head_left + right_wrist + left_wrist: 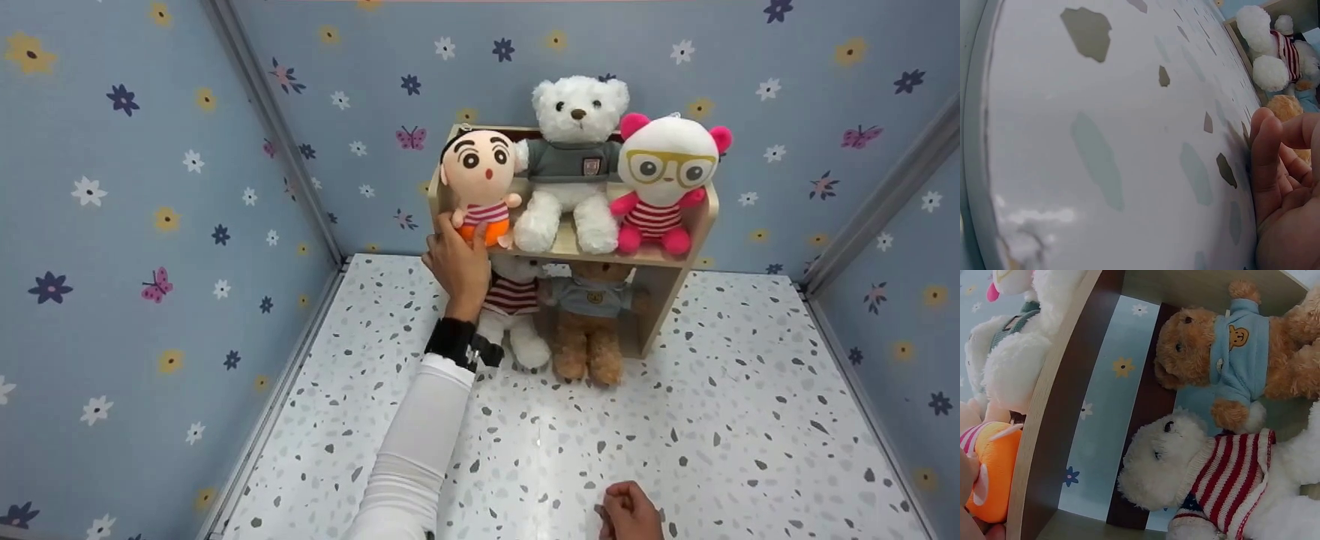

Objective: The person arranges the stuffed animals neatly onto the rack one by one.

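Note:
On the upper tier of a small wooden shelf, a cartoon boy doll with black hair, a striped top and orange shorts sits at the left end. My left hand holds it low, thumb and fingers around the orange shorts. Beside the doll sits a white teddy bear in a grey-green sweater. Further right is a pink-and-white panda doll with yellow glasses. Near the table's front edge, my right hand rests with loosely curled fingers and nothing in it.
Under the shelf board, a white plush in a red-striped sweater leans next to a brown teddy bear in a light blue top. The speckled table is bounded by flower-patterned panels at the back and sides.

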Demonstrator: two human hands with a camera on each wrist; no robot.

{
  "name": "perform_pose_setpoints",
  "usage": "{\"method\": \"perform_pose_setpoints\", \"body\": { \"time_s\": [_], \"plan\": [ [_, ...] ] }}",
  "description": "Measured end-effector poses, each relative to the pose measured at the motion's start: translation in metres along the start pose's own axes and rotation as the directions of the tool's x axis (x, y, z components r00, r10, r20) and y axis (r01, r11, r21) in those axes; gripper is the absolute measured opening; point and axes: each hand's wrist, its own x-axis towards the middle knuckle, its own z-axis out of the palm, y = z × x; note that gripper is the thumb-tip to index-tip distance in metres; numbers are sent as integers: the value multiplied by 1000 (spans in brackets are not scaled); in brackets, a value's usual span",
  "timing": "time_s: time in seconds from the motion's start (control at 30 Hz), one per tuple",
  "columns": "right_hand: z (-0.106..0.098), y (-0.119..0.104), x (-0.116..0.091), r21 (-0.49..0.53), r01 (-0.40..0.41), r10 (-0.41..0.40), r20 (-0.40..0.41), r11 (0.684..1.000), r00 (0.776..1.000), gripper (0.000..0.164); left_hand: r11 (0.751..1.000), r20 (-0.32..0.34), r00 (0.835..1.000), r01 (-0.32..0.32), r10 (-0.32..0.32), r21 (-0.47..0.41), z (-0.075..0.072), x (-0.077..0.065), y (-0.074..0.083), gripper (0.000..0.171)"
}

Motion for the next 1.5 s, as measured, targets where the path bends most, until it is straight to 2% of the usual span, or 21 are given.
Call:
{"method": "perform_pose_setpoints", "body": {
  "time_s": [0.13, 0.27, 0.5, 0.63, 0.7, 0.77, 0.83, 0.93, 1.03, 1.1, 1.2, 1.3, 1.37, 1.5],
  "plan": [
    [2, 0, 1, 27, -9, 9, 12, 1000, 1000, 9, 1000, 26, 1000, 7, -7, 27, -2, 2, -1, 54],
    [5, 0, 2, 36, -5, 4, 18, 999, 1000, 7, 1000, 28, 1000, -2, 2, -8, -6, -1, -6, 57],
    [4, 0, 1, 15, -7, 6, 27, 1000, 1000, 8, 995, 30, 1000, 4, -1, -100, -19, -20, -24, 61],
    [3, -2, 1, -3, 1, -1, 29, 1000, 1000, 9, 989, 42, 999, 10, -4, -150, -25, -39, -38, 54],
    [2, -3, 0, -16, 0, 0, 29, 1000, 1000, 9, 987, 76, 997, 3, 10, -160, -26, -57, -48, 45],
    [1, -4, 0, -29, -2, 3, 22, 1000, 1000, 9, 988, 135, 990, -22, 44, -156, -26, -84, -60, 36],
    [1, -5, -1, -50, 5, -5, 12, 999, 1000, 10, 986, 223, 970, -57, 92, -156, -24, -116, -75, 28],
    [1, -5, -2, -69, 13, -13, 0, 998, 1000, 11, 982, 362, 921, -90, 146, -166, -23, -168, -100, 15],
    [3, -5, -3, -75, 18, -19, -4, 997, 1000, 12, 984, 477, 866, -81, 147, -157, -27, -211, -120, 10],
    [3, -4, -3, -69, 19, -19, -4, 997, 1000, 13, 990, 521, 844, -85, 130, -109, -32, -233, -128, 9],
    [3, -4, -3, -58, 23, -23, -2, 998, 1000, 13, 994, 557, 825, -114, 95, 0, -41, -256, -135, 14],
    [2, -5, -4, -45, 22, -22, -1, 999, 1000, 13, 985, 583, 811, -130, 43, 109, -52, -273, -140, 20],
    [1, -5, -4, -41, 20, -20, -2, 999, 1000, 13, 979, 611, 791, -136, 16, 151, -59, -282, -144, 24],
    [-1, -3, -4, -37, 16, -16, -5, 999, 1000, 13, 982, 668, 743, -94, -41, 165, -66, -292, -151, 31]
  ]
}}
